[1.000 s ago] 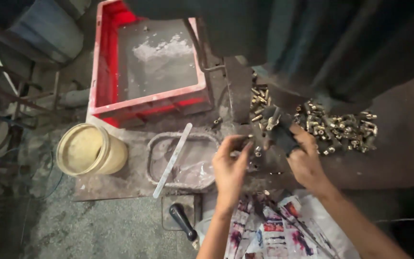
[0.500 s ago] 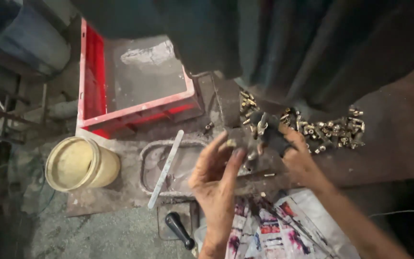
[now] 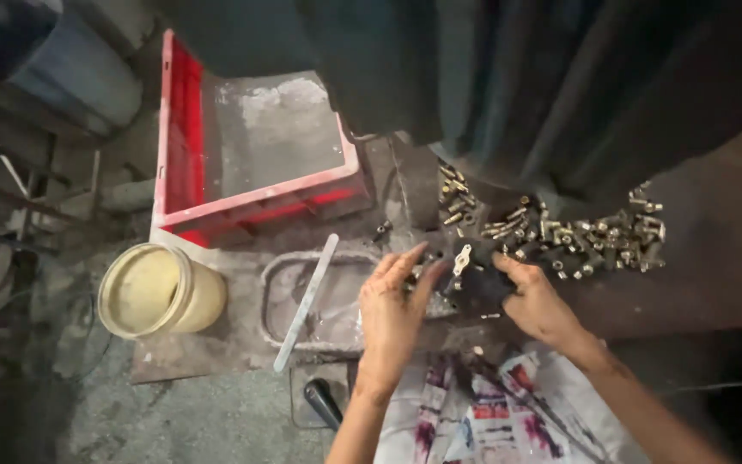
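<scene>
One big dark machine body [image 3: 543, 86] fills the top right of what I see, hanging over the bench. Left of it sits a red plastic crate [image 3: 178, 155], its grey floor dusted with pale powder. Below the crate, on the dirty work surface [image 3: 199, 361], stands a cream-coloured bucket [image 3: 161, 292], and just right of that a shallow oval metal tray [image 3: 337, 331] with a flat metal strip [image 3: 307, 301] lying slantwise across its left half. Printed cloth or paper [image 3: 483, 412] covers my lap at the bottom edge, with a black handle [image 3: 324, 402] poking out just left of it.

Under the machine, to the right, lies a heap of small brass fittings [image 3: 577, 236], spread in a long pile along the bench. My left hand [image 3: 392, 314] is open, fingers stretched forward and slightly spread, the fingertips reaching to a dark block [image 3: 478, 288] at the foot of the machine. My right hand [image 3: 538, 301] rests against the right side of that same block, fingers curled toward it; whether it actually pinches anything I cannot tell, since the block is dark and the fingers blend into it. Between my two hands, on top of the block, sits one small pale brass piece [image 3: 461, 258], seemingly touched by neither hand, close beside the near end of the heap.
</scene>
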